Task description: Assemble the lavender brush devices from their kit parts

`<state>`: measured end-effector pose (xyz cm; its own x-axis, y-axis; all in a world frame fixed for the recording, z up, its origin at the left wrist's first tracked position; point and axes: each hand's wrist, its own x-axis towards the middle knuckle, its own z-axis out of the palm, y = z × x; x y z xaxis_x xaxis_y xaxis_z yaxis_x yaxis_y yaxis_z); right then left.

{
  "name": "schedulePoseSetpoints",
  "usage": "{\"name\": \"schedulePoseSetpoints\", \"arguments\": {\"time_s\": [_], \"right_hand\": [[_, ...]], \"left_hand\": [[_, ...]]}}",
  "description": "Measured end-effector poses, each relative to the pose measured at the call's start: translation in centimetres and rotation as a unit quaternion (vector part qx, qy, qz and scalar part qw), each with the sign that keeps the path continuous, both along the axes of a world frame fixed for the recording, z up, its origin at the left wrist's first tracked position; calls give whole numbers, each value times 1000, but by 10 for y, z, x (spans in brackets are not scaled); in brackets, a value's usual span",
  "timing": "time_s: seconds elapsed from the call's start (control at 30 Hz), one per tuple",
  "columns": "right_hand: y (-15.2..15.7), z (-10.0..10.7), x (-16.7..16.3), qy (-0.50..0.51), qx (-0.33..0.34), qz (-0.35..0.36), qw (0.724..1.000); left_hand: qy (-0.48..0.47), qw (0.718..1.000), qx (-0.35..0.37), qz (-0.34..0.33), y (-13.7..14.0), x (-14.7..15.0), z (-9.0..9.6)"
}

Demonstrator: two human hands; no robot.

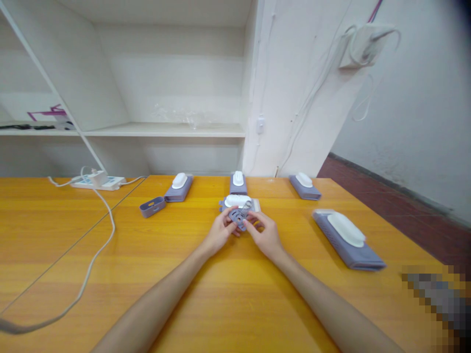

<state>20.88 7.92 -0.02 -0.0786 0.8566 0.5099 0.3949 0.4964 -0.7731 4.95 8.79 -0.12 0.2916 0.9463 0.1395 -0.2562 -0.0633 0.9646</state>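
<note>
Both my left hand [221, 231] and my right hand [265, 232] grip a small grey-purple plastic part with cut-out slots [237, 216] between fingers and thumbs. A thin loop, perhaps a cord or wire, shows at its upper right; its exact kind is too small to tell. Just beyond my fingers lies a grey-purple box-like piece with a white bristled oval piece [238, 200] on it, partly hidden by my hands. Farther back, a grey-purple block bears a white oval piece [238, 178]. An open grey-purple oval shell [152, 207] sits apart to the left.
More grey-purple blocks with white ovals stand at the back left [179, 189], back right [306, 187] and right [348, 240]. A power strip [99, 182] trails a white cable [110, 230] down the left side. Behind the wooden table [243, 304] rise white shelves [165, 130].
</note>
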Motion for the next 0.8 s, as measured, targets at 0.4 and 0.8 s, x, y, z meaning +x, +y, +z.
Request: {"name": "schedulePoseSetpoints", "arguments": {"time_s": [0.4, 0.8], "right_hand": [[12, -3, 1, 111, -139, 49, 983], [13, -1, 6, 142, -176, 81, 971]], "left_hand": [[-27, 999, -11, -36, 3, -4, -2], [-5, 998, -17, -57, 3, -7, 1]]}}
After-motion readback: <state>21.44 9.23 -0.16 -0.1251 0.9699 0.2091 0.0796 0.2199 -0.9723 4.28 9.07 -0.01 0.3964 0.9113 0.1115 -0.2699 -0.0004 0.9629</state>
